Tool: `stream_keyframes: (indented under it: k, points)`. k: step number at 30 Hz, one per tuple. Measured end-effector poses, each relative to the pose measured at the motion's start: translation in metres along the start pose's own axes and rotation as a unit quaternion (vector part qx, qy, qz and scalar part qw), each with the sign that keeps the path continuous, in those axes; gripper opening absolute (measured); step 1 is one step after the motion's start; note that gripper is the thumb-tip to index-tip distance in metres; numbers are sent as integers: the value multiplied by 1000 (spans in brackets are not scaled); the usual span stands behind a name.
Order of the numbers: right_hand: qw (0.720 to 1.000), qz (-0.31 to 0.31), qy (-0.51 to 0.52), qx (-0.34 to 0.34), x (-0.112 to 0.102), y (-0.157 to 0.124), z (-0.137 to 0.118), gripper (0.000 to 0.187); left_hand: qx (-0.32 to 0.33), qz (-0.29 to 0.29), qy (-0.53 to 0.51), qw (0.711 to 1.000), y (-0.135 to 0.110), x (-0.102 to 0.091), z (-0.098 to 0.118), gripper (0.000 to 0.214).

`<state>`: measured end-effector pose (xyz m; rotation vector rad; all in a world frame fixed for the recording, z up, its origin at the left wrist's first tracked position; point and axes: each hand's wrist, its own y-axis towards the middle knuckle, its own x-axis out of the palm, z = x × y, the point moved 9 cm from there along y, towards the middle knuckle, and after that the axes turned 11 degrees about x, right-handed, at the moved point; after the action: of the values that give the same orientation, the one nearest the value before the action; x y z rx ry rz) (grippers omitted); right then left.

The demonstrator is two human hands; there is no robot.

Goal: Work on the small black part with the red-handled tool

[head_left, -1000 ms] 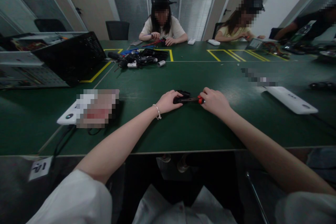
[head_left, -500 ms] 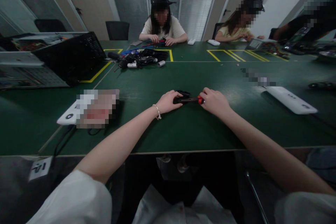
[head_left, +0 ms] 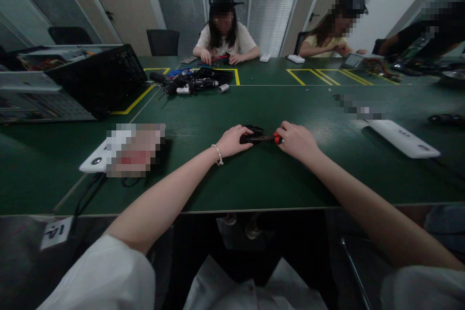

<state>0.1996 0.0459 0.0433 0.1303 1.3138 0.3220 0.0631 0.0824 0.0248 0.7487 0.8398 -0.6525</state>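
My left hand [head_left: 231,141] is closed around a small black part [head_left: 254,131] that rests on the green table [head_left: 254,179]. My right hand [head_left: 296,140] grips a screwdriver [head_left: 267,139] with a red and black handle. Its shaft lies level and points left into the black part. Both hands sit close together near the table's middle, forearms stretched out from the near edge.
A white power strip [head_left: 403,138] lies to the right, another white device [head_left: 95,161] to the left. An open computer case [head_left: 72,82] stands at far left. Black parts and cables [head_left: 191,82] are piled further back. Three other people sit at the far side.
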Motion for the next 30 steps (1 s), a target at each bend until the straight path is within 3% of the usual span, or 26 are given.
stream_keyframes:
  k: [30]
  points:
    - [1000,17,-2,-6,0,0,1,25,-1,-3,2,1000,0,0,1,34]
